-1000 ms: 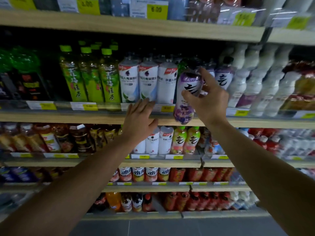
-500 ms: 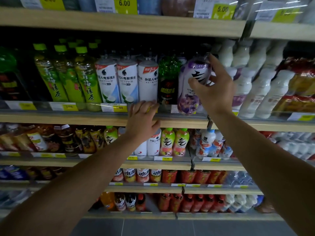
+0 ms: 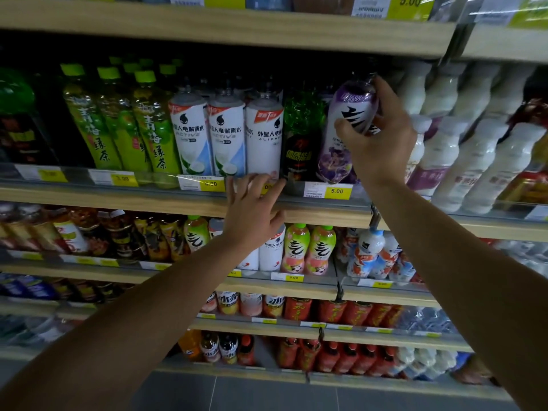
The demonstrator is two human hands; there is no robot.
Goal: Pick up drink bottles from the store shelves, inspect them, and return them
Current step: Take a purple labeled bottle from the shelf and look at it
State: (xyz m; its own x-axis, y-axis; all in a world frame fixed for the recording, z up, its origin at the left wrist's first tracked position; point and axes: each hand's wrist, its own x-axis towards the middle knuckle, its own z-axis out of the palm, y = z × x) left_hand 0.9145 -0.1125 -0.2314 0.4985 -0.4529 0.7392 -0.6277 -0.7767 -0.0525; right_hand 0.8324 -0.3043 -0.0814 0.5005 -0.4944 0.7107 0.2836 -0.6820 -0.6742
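My right hand (image 3: 378,143) grips a purple-labelled drink bottle (image 3: 341,137) round its upper half, thumb on the front and fingers behind. The bottle stands tilted at the front of the second shelf (image 3: 326,215), just right of a dark bottle with a green top (image 3: 299,134). My left hand (image 3: 252,212) is spread with straight fingers against the front rail of that shelf, below the white electrolyte-water bottles (image 3: 228,134), and holds nothing.
Green tea bottles (image 3: 148,126) fill the shelf's left part and white milky bottles (image 3: 462,149) its right part. The upper shelf board (image 3: 237,28) hangs close above the bottle tops. Lower shelves hold several rows of small bottles and red cans.
My right hand has carried the purple bottle up from in front of the shelf edge into the row beside the dark bottle. My left hand has stayed at the shelf rail.
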